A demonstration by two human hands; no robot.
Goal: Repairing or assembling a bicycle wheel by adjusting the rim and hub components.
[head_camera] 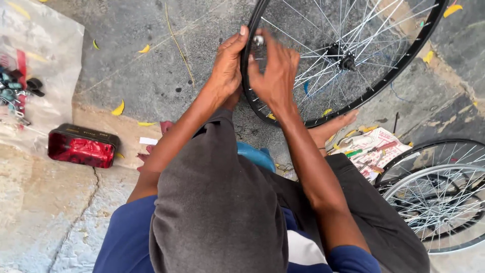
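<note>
Here the black-rimmed bicycle wheel (348, 60) stands upright on the concrete floor (151, 65) ahead of the knees, and the step in hand looks like work at a small silver fitting (258, 40) on its rim; next move likely needs a steady rim and a fine twist. Left hand (227, 68) wraps the rim, fingers closed; right hand (275, 73) pinches the fitting, forearms converging.

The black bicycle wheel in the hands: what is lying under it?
Under the black wheel lies grey concrete ground with small yellow leaves, seen through the spokes. A bare foot rests by its lower rim. Both hands cover part of the rim.
</note>
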